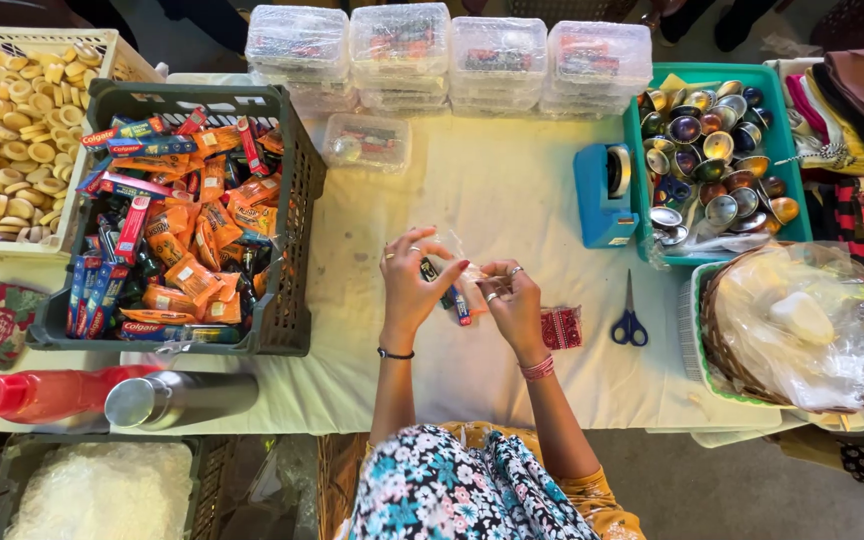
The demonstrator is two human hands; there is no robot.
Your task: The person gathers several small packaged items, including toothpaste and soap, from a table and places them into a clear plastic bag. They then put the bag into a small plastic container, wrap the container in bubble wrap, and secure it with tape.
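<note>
My left hand and my right hand meet over the white tablecloth, both pinching a small clear plastic bag. Inside the bag I see a small dark tube and orange packets. The left fingers hold the bag's upper left side; the right fingers grip its right edge. A small red packet lies on the cloth just right of my right wrist.
A dark crate of small tubes and orange sachets stands left. Clear lidded boxes line the back. A blue tape dispenser, a teal tray of shiny bowls, blue-handled scissors and a wicker basket stand right.
</note>
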